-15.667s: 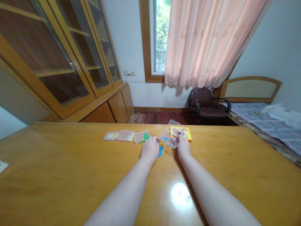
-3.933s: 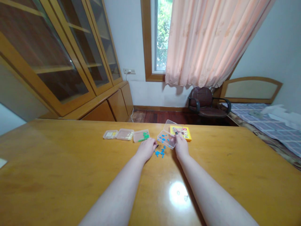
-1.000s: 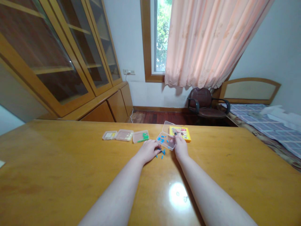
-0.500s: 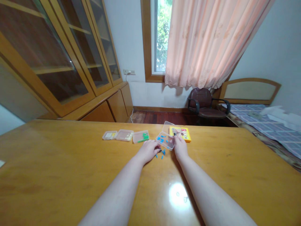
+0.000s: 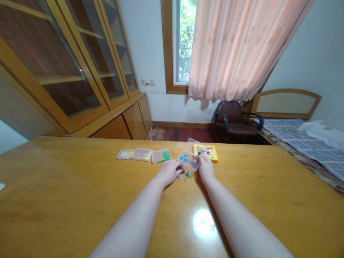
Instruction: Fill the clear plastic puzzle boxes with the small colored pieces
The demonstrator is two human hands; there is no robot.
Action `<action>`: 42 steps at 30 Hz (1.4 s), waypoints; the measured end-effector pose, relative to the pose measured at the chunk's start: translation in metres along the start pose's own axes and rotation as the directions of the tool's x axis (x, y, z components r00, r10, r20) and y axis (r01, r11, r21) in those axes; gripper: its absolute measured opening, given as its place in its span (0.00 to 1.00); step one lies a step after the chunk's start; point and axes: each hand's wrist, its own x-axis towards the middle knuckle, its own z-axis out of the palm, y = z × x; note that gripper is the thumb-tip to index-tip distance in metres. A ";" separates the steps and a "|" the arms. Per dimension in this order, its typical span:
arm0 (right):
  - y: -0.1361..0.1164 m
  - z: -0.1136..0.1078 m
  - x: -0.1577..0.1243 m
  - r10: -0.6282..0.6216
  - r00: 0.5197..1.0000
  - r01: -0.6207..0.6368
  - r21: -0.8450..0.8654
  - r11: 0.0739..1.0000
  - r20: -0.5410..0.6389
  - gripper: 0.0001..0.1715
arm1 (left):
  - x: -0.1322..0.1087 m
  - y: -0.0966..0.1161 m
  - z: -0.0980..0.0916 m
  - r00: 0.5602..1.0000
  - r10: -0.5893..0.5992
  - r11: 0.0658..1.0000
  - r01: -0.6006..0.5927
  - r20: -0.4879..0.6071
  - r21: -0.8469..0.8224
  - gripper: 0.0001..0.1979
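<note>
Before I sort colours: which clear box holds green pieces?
The rightmost box of the row of three, beyond the left hand; the other two show pale contents, the box in the right hand holds blue pieces.

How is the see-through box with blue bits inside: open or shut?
Open: the clear plastic box has its lid tilted back, and blue pieces show inside.

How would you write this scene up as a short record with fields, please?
left hand: beside loose blue pieces; grip unclear
right hand: holds the open clear box by its right side
box contents: several blue pieces
green pieces: in a container left of that box
yellow box: just beyond the right hand
surface: wooden table
</note>
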 end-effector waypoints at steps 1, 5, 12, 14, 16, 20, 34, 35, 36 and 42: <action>-0.001 0.000 0.000 0.002 1.000 -0.002 0.001 1.000 -0.003 0.14 | 0.000 -0.001 0.001 1.000 0.001 1.000 -0.001 -0.006 -0.004 0.04; -0.002 0.000 -0.001 -0.003 1.000 0.002 -0.011 1.000 -0.007 0.14 | 0.000 -0.002 0.002 1.000 -0.004 1.000 0.004 -0.015 -0.017 0.04; -0.001 -0.001 0.000 -0.018 1.000 0.018 -0.027 0.999 0.004 0.14 | 0.000 -0.005 0.005 1.000 -0.010 0.999 0.010 -0.018 -0.038 0.05; 0.000 -0.001 0.001 -0.016 1.000 0.017 -0.022 1.000 0.007 0.14 | 0.000 -0.005 0.005 1.000 -0.010 0.999 0.009 -0.022 -0.045 0.05; 0.001 -0.001 0.001 -0.005 1.000 0.005 -0.009 1.000 0.008 0.14 | 0.001 -0.006 0.005 0.999 -0.018 0.998 0.016 -0.029 -0.055 0.05; 0.006 -0.002 0.003 -0.004 1.000 0.005 -0.006 1.000 0.014 0.15 | 0.001 -0.009 0.003 0.996 -0.077 0.996 0.074 -0.054 -0.059 0.05; 0.002 -0.002 0.002 0.012 1.000 -0.012 -0.002 1.000 -0.006 0.14 | 0.004 -0.019 0.004 0.964 -0.192 0.977 0.171 -0.181 -0.125 0.05; 0.003 -0.002 0.002 0.014 1.000 -0.014 0.000 1.000 -0.008 0.14 | 0.004 -0.019 0.005 0.962 -0.202 0.975 0.179 -0.183 -0.133 0.05; 0.004 -0.002 0.003 0.013 1.000 -0.013 0.004 1.000 -0.008 0.14 | 0.004 -0.020 0.005 0.959 -0.211 0.972 0.186 -0.190 -0.142 0.05; 0.007 -0.002 0.004 0.004 1.000 -0.004 0.005 1.000 0.002 0.15 | 0.005 -0.024 0.003 0.918 -0.269 0.957 0.220 -0.292 -0.190 0.05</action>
